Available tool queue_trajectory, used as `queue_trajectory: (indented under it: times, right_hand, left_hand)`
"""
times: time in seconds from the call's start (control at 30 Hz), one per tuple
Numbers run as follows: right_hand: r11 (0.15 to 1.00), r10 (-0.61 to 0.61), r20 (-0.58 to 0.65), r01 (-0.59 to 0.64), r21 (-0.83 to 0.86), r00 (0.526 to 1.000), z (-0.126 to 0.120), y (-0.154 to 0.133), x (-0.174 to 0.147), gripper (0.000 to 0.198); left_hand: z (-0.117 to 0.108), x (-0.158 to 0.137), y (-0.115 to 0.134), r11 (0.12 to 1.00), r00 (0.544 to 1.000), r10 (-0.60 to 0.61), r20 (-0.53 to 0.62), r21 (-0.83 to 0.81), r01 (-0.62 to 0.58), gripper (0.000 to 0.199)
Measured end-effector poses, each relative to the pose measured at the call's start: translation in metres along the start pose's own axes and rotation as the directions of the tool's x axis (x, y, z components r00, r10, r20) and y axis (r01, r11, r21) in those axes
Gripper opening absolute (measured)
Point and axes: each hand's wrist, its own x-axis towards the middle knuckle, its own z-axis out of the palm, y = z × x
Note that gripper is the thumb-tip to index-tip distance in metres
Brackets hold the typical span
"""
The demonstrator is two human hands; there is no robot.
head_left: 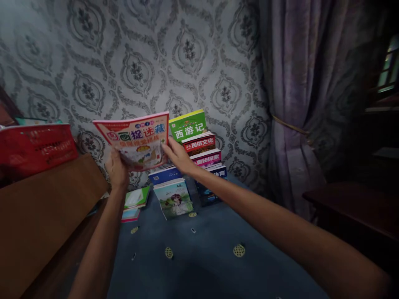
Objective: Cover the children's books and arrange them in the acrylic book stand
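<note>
**Above the blue surface [199, 265], a picture-covered book [140, 139] is held from both sides**

Over the left end of the book rows, the person holds the picture-covered book up in front of the wall [137, 70], its cover turned toward the viewer. The left hand [118, 170] pinches its lower left corner; the right hand [177, 155] pinches its right edge. Fingers behind the cover are hidden, so how far they reach cannot be told. Gripping opposite sides probably keeps the thin, flexible-looking book flat and leaves most of the title uncovered.

Just beyond the right hand, a green book [188, 124] stands at the back of a row, with a red-brown book [199, 143], a magenta book [207, 158] and a dark blue book [215, 191] stepping down toward the front. That order seems to let each title show above the next. Nearer the left hand, a pale green book [174, 201] stands before a plain blue book [165, 176], while a few flat books [137, 197] lie beside the cardboard box [52, 207], which carries a red package [40, 145].
</note>
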Motion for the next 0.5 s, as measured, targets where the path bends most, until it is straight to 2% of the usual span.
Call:
queue_trajectory:
  times: [0.1, 0.2, 0.33, 0.5]
  right_hand:
    - [0.997, -0.006, -0.039, 0.003, -0.077, 0.999, -0.012, 0.017, 0.018, 0.031]
    - [0.988, 0.067, -0.03, -0.07, -0.139, 0.997, -0.021, 0.035, 0.017, 0.031]
    - [0.954, 0.191, 0.017, -0.181, -0.238, 0.981, -0.026, 0.047, 0.004, 0.03]
    - [0.901, 0.274, 0.056, -0.236, -0.363, 0.96, -0.025, 0.044, -0.004, 0.03]
  left_hand:
    - [0.024, 0.013, -0.016, 0.989, 0.998, 0.028, 0.061, -0.143, -0.019, 0.058]
    - [0.038, 0.008, -0.035, 0.976, 0.987, -0.043, 0.154, -0.206, 0.075, 0.056]
    - [0.039, -0.007, -0.06, 0.948, 0.959, -0.188, 0.212, -0.216, 0.234, 0.054]
    - [0.035, -0.016, -0.083, 0.854, 0.904, -0.357, 0.237, -0.31, 0.418, 0.043]
